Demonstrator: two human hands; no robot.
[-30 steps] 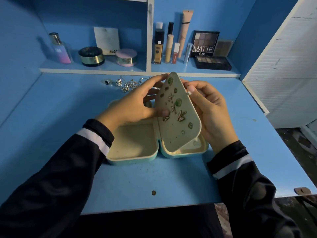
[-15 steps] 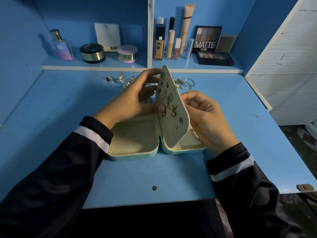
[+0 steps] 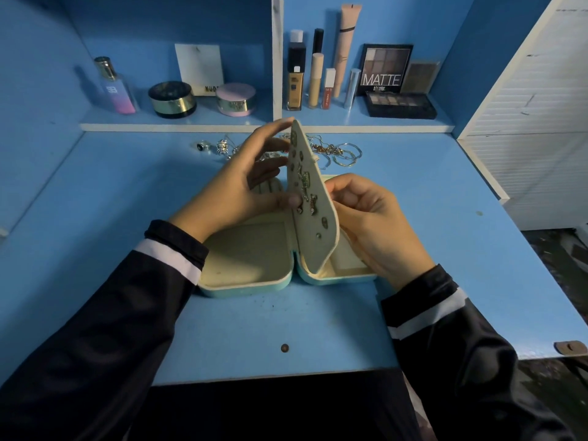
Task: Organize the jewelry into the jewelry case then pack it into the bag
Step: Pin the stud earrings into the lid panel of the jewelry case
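Observation:
A teal jewelry case [image 3: 245, 286] with a cream lining lies open on the blue desk. Its middle earring panel [image 3: 318, 237], studded with several earrings, stands almost upright on edge. My left hand [image 3: 235, 192] holds the panel from the left, index tip at its top corner and thumb pressed on its face. My right hand [image 3: 372, 224] is behind the panel, fingers curled against its back and thumb at its edge; what the fingertips touch is hidden. Loose silver jewelry [image 3: 343, 154] and a ring [image 3: 202, 146] lie on the desk behind the case. No bag is in view.
The shelf at the back carries a perfume bottle [image 3: 115, 87], two round jars [image 3: 172, 99], several makeup tubes [image 3: 316, 81] and eyeshadow palettes [image 3: 399, 105]. A white louvred door [image 3: 537, 122] stands at the right. The desk's front edge [image 3: 276, 377] is close to me.
The earring panel has swung from leaning right to nearly upright. My right hand has dropped from its upper edge to behind it. The left hand has stayed on the panel.

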